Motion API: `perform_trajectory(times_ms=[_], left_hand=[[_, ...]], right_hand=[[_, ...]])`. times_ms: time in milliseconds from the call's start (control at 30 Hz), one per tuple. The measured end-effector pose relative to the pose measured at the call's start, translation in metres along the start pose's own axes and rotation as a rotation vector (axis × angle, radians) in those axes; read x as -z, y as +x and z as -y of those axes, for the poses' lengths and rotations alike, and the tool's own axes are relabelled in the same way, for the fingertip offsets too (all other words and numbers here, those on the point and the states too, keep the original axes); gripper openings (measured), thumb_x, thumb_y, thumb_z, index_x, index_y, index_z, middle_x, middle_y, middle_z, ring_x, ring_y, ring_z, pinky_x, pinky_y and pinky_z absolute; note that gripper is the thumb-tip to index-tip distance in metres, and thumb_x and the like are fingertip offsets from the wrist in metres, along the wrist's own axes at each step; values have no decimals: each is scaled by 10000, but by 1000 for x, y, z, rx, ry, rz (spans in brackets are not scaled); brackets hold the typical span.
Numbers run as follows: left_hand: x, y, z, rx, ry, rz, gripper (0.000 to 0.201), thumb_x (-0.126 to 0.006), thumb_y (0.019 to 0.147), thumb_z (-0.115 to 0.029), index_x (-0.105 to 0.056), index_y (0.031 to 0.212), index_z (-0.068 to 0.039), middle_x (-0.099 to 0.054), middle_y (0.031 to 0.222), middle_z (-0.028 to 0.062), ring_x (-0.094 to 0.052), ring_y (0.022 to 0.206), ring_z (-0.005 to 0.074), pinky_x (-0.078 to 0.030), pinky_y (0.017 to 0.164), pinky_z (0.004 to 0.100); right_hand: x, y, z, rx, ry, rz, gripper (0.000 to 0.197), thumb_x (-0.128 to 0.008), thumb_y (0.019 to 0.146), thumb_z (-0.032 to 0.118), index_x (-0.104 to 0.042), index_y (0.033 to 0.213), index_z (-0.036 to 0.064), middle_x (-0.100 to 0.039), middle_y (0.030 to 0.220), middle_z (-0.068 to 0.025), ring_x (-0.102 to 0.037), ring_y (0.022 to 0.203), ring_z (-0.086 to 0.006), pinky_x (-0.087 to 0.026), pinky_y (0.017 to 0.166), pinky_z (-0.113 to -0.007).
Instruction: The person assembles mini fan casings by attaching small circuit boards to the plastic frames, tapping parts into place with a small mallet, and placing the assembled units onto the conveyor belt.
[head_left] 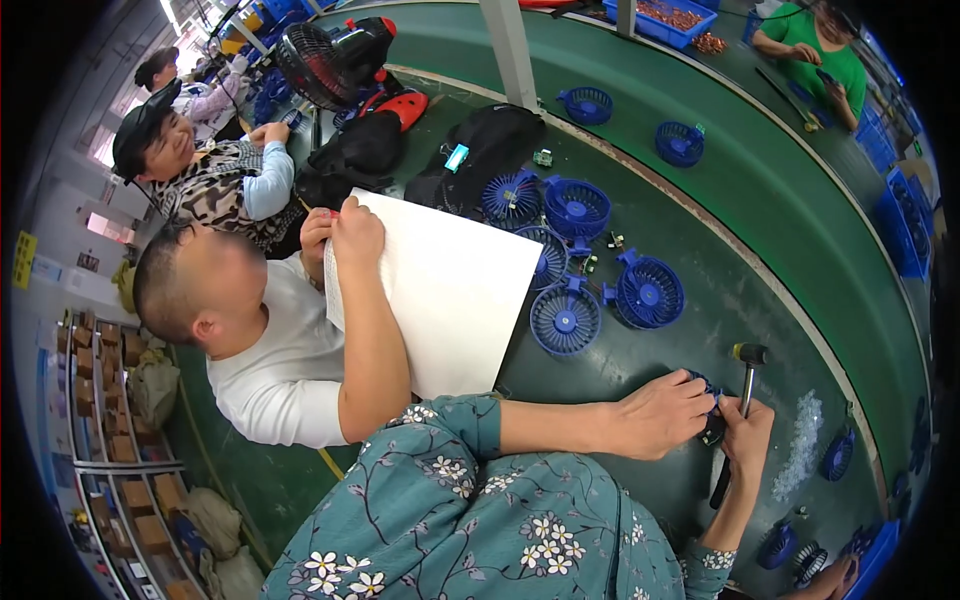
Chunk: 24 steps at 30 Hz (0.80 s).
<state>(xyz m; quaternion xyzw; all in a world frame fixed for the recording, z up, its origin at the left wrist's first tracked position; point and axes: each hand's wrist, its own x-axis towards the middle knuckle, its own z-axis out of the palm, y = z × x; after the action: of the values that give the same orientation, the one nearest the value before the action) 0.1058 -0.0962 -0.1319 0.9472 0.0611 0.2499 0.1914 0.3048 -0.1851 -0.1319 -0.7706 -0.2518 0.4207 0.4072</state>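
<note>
My right hand (pixel 746 432) is closed round a small hammer (pixel 750 372), whose black and yellow head points up and away from me while its dark grip hangs below my fist. Beside it, my left hand (pixel 665 415) is closed on a blue plastic fan part (pixel 708 388), mostly hidden by my fingers. Both hands meet low over the dark green table. Beyond my left hand lie round blue fan housings with grilles, among them one (pixel 648 292) on the right and another (pixel 566 318) nearer the paper.
A large white sheet (pixel 440 285) lies to my left, held by a person in a white shirt (pixel 275 350). Small clear pieces (pixel 798 450) are scattered right of my hands. A green conveyor belt (pixel 780 190) curves past, carrying blue housings (pixel 680 144). A fan (pixel 320 65) stands far left.
</note>
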Motion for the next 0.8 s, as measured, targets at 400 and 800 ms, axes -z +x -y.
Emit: perform_trajectory(times_ms=[400,800], left_hand=[[3,-5,5,46,13,-14,339,-739,732,-131,-678,1049,-27,-628,1084,70,-583,1094,264,-470,903,422],[12,0,1,23,-22,78,367,-745,737,-117,-660,1080,-18,-605,1106,79,-566,1120,284,-452,945,440]], right_hand=[[-4,-55,19,374,17,-316,309,-555,998,173,-618,1249,5,-553,710,29,-437,486,-16,-333,422,-194],[41,-56,-27,214,-244,-608,275,-583,984,260,-618,926,-7,-583,608,-97,-536,566,-133,-440,537,-335]])
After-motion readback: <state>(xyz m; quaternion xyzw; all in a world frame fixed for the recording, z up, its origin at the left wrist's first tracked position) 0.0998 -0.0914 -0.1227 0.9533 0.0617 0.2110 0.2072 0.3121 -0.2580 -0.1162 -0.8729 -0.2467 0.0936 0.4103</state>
